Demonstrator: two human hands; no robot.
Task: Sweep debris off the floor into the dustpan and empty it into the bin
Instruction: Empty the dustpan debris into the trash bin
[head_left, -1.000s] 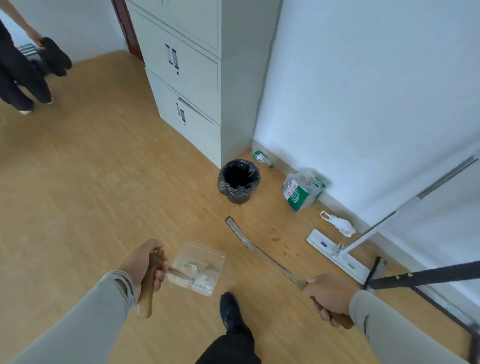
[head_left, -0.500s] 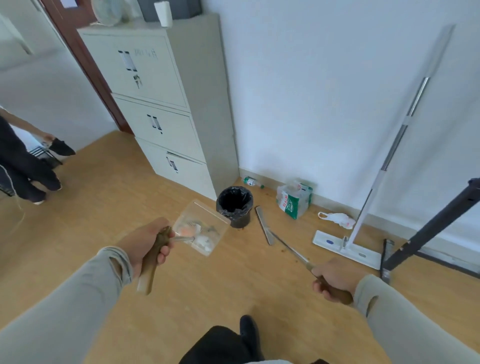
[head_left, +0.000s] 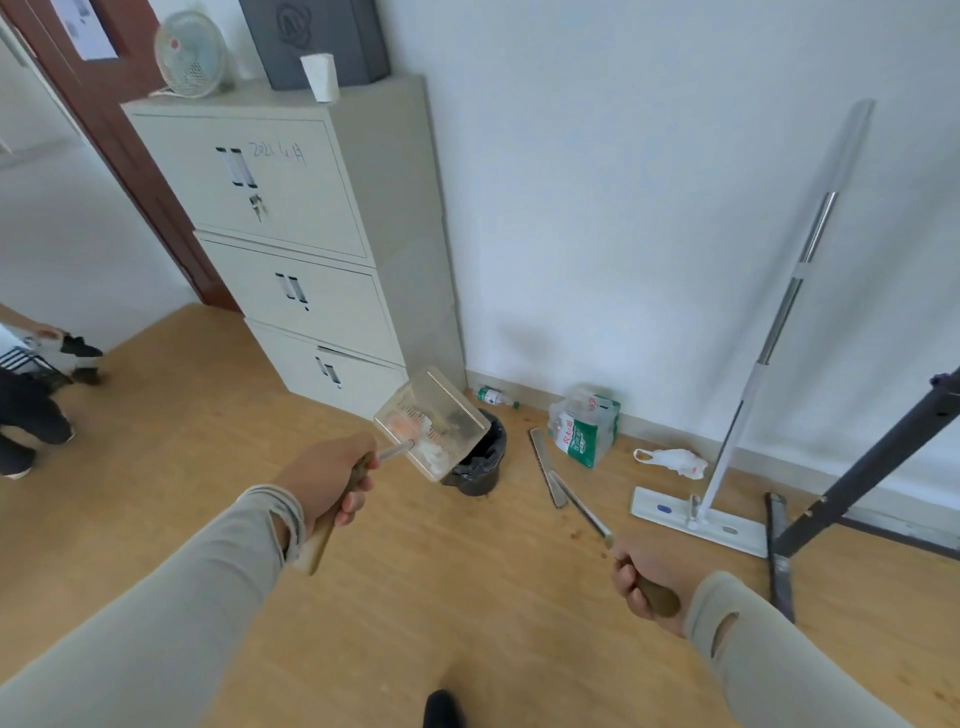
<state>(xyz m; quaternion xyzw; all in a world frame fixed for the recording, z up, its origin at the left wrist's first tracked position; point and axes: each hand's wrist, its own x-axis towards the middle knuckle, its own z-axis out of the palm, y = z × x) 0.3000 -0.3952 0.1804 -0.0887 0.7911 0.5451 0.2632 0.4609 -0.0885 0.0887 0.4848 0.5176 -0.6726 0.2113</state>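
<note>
**Dustpan held over the bin**

While the left hand (head_left: 324, 480) grips its wooden handle, the clear dustpan (head_left: 434, 422) hangs in the air, tilted, its far edge over the near rim of the bin (head_left: 480, 465). White and pinkish debris (head_left: 415, 434) lies inside the pan. The bin is black, lined with a dark bag, and stands on the floor at the foot of the cabinet (head_left: 291, 239), close to the wall.

The right hand (head_left: 636, 579) is closed round the wooden handle of a thin sweeper (head_left: 558, 480), whose metal shaft slants away to a flat blade resting on the floor just right of the bin.

Along the wall's foot lie a bottle (head_left: 493, 397), a green-and-white pack (head_left: 587, 428) and a crumpled white bag (head_left: 672, 461). A mop (head_left: 727, 457) leans on the wall, its flat head on the floor, with a dark stand (head_left: 857, 483) beside it. A fan (head_left: 189, 54), a cup (head_left: 319, 77) and a dark box (head_left: 314, 36) sit on top of the cabinet. Another person (head_left: 26, 410) shows at the floor's left edge.
</note>
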